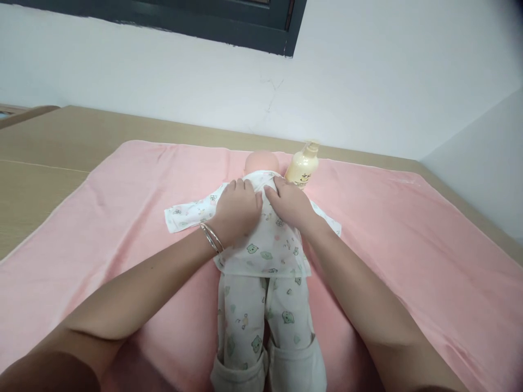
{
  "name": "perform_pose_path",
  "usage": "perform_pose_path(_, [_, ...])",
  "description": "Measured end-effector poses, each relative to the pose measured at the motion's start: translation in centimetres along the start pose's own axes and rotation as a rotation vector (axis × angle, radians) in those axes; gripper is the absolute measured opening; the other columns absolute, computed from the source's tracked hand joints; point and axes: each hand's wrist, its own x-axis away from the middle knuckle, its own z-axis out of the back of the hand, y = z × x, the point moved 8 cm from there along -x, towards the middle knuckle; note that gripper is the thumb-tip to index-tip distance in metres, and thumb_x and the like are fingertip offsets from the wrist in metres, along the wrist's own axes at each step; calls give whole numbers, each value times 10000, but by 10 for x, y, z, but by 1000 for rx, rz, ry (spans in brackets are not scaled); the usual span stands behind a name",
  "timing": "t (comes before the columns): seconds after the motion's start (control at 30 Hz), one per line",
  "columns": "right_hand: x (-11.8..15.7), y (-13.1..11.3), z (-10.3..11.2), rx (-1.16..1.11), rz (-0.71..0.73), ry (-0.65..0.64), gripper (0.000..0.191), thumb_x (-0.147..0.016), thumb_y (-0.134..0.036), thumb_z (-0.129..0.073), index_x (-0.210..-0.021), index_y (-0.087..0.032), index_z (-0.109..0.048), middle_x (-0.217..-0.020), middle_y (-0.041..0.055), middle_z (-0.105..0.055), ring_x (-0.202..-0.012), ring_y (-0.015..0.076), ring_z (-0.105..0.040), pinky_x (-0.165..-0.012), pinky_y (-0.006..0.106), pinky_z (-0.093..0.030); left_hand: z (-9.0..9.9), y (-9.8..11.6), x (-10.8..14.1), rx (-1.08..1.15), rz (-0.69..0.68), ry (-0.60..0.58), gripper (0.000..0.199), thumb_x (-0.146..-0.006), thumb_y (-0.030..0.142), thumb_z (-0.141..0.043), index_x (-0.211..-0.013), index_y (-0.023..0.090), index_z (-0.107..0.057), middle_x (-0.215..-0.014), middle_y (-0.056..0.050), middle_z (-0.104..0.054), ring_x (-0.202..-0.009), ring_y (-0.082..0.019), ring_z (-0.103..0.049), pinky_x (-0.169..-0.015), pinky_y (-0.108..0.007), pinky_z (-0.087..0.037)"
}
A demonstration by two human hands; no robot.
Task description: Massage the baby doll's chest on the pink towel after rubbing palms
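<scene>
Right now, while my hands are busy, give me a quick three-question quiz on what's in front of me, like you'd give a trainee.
1. Multiple choice: seen from your side, where is the pump bottle?
A) Left of the bald head
B) Right of the bald head
C) Below the trouser legs

2. True or false: the left hand and the right hand both touch the printed shirt.

3. Fill in the blank: the silvery bangles are on your ____ wrist.

Key: 1 B; 2 true; 3 left.
</scene>
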Motion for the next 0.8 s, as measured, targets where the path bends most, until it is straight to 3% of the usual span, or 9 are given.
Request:
perform_pose_path(0.1, [-4,4,0,-24,-1,-3,455,-1043,-376,-319,-1252,-79,-592,-1338,205,-633,-1226,327,-593,-1013,410,-454,4,16,12,-51,-81,61,539,-997,273,-262,-1363,-55,-483,-1417,-308,-529,-1369,-371,-499,-1144,-520,-413])
perform_pose_path(0.17, [-3,2,0,32,10,20,471,-1050,-351,-287,-1277,-56,-576,-1351,222,-623,-1253,336,-576,-1034,427,-441,3,18,13,-52,-119,83,498,-988,244,-269,-1312,-33,-527,-1364,-293,-572,-1329,-353,-531,-1122,-508,-432])
perform_pose_path(0.33, [9,-13,-4,185,43,65,510,-1058,-319,-256,-1304,15,-554,-1347,268,-613,-1325,354,-530,-1124,441,-379,-5,-5,-9,28,-95,44,403,-992,292,-272,-1007,99,-625,-1050,-174,-684,-1058,-282,-641,-958,-427,-513])
perform_pose_path(0.5, [20,-21,-2,201,42,79,582,-1067,-358,-266,-1428,55,-460,-1428,285,-547,-1380,370,-482,-1152,457,-367,-10,-25,-24,121,28,-62,439,-1007,373,-256,-1015,120,-615,-1021,-141,-704,-972,-257,-669,-846,-381,-530])
perform_pose_path(0.67, [3,-5,-3,32,25,-10,546,-1058,-365,-288,-1409,-4,-499,-1476,242,-522,-1416,350,-447,-1144,452,-380,-3,9,0,-152,-181,-10,487,-993,208,-208,-1136,29,-638,-1180,-230,-672,-1162,-335,-631,-1002,-477,-498])
perform_pose_path(0.8, [-8,7,-5,-49,2,-23,516,-1049,-383,-305,-1363,-44,-534,-1461,221,-544,-1352,330,-514,-1104,445,-419,4,28,19,-268,-221,73,490,-964,172,-308,-1337,-46,-538,-1380,-283,-570,-1336,-365,-538,-1117,-490,-448])
